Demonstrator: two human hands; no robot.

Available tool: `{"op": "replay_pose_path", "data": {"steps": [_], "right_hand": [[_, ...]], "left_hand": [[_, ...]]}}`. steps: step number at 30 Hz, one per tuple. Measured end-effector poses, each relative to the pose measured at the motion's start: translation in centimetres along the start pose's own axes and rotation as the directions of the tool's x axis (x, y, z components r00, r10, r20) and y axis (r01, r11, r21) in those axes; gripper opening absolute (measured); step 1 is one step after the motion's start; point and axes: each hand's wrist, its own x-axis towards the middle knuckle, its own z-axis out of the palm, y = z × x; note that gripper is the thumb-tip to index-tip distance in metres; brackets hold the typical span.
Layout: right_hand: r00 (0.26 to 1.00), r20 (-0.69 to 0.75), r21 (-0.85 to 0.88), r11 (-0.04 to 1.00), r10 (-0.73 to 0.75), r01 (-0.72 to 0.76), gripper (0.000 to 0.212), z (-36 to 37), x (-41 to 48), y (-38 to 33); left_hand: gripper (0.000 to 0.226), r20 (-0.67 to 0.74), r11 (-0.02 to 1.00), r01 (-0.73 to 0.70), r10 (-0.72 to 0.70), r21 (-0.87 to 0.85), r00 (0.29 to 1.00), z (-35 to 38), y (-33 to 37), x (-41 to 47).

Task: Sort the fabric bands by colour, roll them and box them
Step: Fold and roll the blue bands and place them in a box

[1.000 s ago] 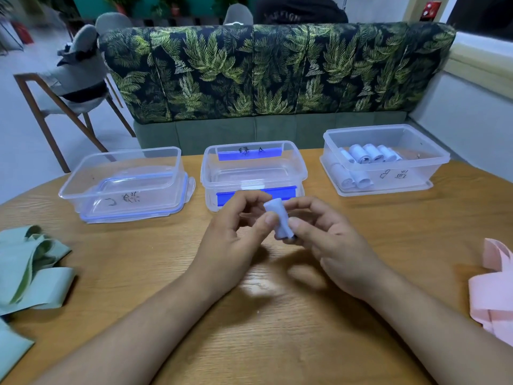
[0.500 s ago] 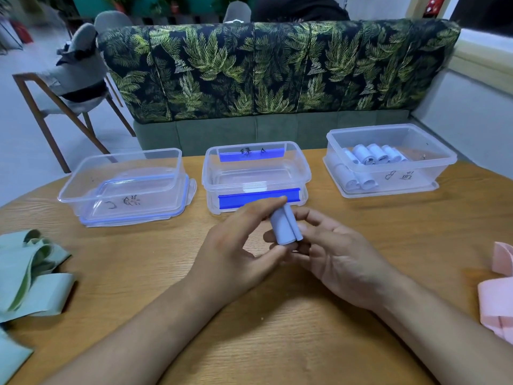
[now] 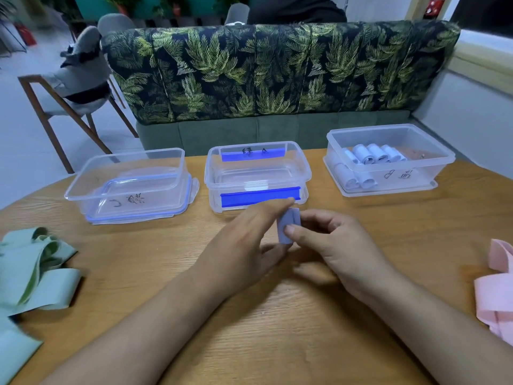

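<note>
I hold the rolled pale-blue band (image 3: 287, 227) upright just in front of the middle box (image 3: 211, 190), a little above the worktop (image 3: 277, 343). My left grip (image 3: 244, 245) pinches it, forefinger over the top and thumb beneath. My right grip (image 3: 333, 245) curls round its other side, thumb pressed on its face. To the right of the middle box stands the right box (image 3: 388, 168) holding blue rolls (image 3: 372, 155); to its left, the left box (image 3: 83, 204). Green bands (image 3: 36, 270) lie far left of it, pink bands (image 3: 497, 290) far right.

Lounge or café seating, leaf-print sofa (image 3: 277, 70), wooden table (image 3: 277, 329), chair (image 3: 75, 87), potted plants (image 3: 122, 4)
</note>
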Motion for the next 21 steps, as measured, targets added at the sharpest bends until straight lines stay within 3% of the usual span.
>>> {"op": "replay_pose_path", "data": {"steps": [4,11,15,18,21], "right_hand": [[1.000,0.006,0.010,1.000,0.003,-0.003,0.019,-0.7,0.0,-0.6],[0.991,-0.122,-0.135,0.990,-0.058,0.041,0.017,-3.6,-0.1,-3.0],[0.965,-0.246,-0.176,0.983,-0.087,0.044,0.014,-7.8,-0.4,-5.4],[0.937,-0.328,-0.265,0.964,-0.122,0.032,0.016,-11.8,0.6,-7.3],[0.911,-0.387,-0.347,0.938,-0.145,0.002,0.017,-16.0,2.5,-9.4]], "left_hand": [[0.054,-0.051,0.999,-0.008,0.006,-0.042,0.999,0.0,0.3,0.4],[0.046,-0.057,0.999,0.029,-0.030,-0.018,0.998,1.3,2.7,3.7],[0.059,-0.081,0.998,-0.022,0.017,-0.066,0.997,5.4,4.0,8.4],[0.077,-0.029,0.989,0.027,-0.032,-0.149,0.999,8.3,4.7,11.6],[0.065,-0.029,0.990,0.068,-0.072,-0.122,0.997,10.7,3.8,13.4]]}}
